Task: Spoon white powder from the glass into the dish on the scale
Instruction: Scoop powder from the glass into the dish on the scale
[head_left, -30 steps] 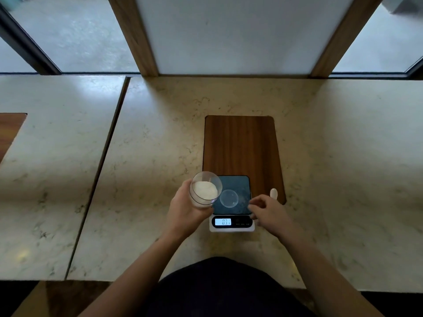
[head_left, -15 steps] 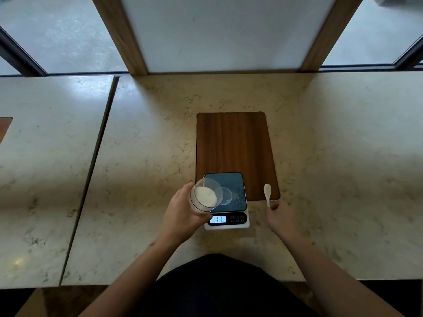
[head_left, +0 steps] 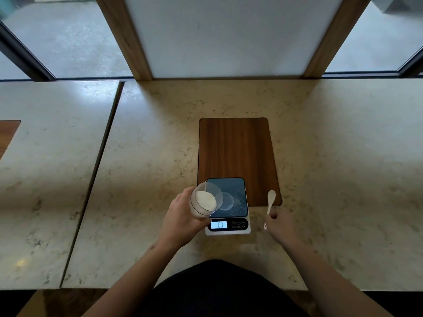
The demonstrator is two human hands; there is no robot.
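A pale marble counter [head_left: 148,156] carries an inset wooden panel [head_left: 238,152]. Beyond, wood-framed windows [head_left: 68,37] flank a white wall panel [head_left: 226,35].

Table [head_left: 343,156]: cream marble, grey-brown veining, glossy pale patches. Board [head_left: 238,147]: dark walnut brown, vertical grain streaks. Scale [head_left: 238,191]: dark teal-black platform with pale specks, white base, black control strip, pale blue-white lit display. Dish [head_left: 227,201]: clear. Glass [head_left: 201,202]: clear; powder [head_left: 206,199] white. Spoon [head_left: 271,200]: off-white.
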